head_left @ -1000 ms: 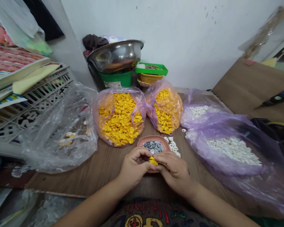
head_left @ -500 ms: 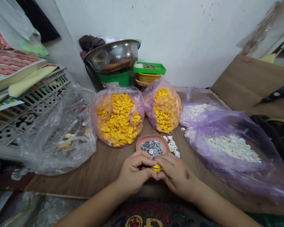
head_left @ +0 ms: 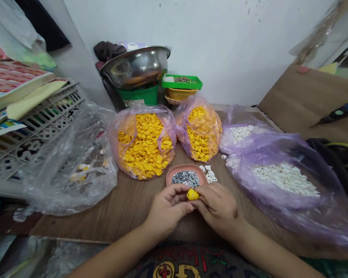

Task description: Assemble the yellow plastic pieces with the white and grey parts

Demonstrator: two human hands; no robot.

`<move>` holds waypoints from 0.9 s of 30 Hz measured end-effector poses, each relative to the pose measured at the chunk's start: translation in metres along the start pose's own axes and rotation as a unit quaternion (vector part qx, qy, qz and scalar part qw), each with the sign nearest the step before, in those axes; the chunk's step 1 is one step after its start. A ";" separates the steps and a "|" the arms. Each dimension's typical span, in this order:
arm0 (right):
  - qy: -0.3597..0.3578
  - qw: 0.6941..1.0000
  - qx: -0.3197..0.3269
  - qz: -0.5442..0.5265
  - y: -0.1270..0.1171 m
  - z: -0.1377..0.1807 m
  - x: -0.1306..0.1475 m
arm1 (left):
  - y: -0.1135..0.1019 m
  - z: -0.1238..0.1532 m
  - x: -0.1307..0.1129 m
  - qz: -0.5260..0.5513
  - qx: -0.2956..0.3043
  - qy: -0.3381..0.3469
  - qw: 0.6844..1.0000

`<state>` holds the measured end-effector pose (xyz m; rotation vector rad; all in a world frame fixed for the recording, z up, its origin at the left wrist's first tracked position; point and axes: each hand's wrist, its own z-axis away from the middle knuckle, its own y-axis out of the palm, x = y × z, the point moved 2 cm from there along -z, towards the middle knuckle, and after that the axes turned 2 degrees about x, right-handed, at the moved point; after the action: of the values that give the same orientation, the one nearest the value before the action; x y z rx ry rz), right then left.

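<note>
My left hand (head_left: 167,210) and my right hand (head_left: 218,208) meet over the wooden table (head_left: 124,204), fingers curled, both pinching a small yellow piece (head_left: 192,194). Just beyond them stands a pink dish (head_left: 175,173) of small grey bits. Loose white pieces (head_left: 209,175) lie to the dish's right. Two purple bags of yellow pieces (head_left: 143,144) (head_left: 200,135) stand behind the dish.
Purple bags of white pieces (head_left: 284,178) fill the right side. A clear plastic bag (head_left: 66,166) lies left, beside a grey crate (head_left: 31,127) stacked with books. A steel bowl (head_left: 135,69), green tub and baskets stand at the wall.
Both hands have shifted slightly and turned the yellow piece, which now shows more fully between the fingertips. The camera has tilted a little.
</note>
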<state>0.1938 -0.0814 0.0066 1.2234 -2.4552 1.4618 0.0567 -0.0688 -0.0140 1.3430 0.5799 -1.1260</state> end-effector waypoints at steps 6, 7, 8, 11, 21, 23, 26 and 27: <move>0.026 0.997 0.022 -0.071 0.002 -0.004 -0.001 | -0.004 -0.006 0.010 0.066 -0.044 -0.047 0.996; 0.034 0.995 0.029 -0.093 0.002 -0.006 -0.001 | -0.005 -0.007 0.010 0.073 -0.039 -0.048 0.995; 0.037 0.992 0.041 -0.114 0.002 -0.007 -0.001 | -0.005 -0.007 0.010 0.080 -0.031 -0.055 0.995; 0.033 0.981 0.100 -0.161 0.005 -0.010 0.000 | -0.004 -0.006 0.010 0.111 0.014 -0.093 0.989; 0.083 0.981 0.108 -0.138 0.013 -0.017 0.006 | -0.001 -0.004 0.006 0.105 0.050 -0.108 0.987; 0.075 0.983 0.110 -0.123 0.013 -0.016 0.008 | -0.001 -0.002 0.007 0.080 0.044 -0.115 0.989; 0.053 0.988 0.116 -0.086 0.014 -0.013 0.010 | 0.002 0.003 0.009 0.054 0.016 -0.117 0.992; 0.051 0.989 0.115 -0.077 0.015 -0.012 0.010 | 0.004 0.004 0.009 0.044 0.003 -0.113 0.993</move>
<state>0.1732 -0.0748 0.0058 1.3057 -2.1222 1.7526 0.0627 -0.0757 -0.0195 1.2136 0.3490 -1.1889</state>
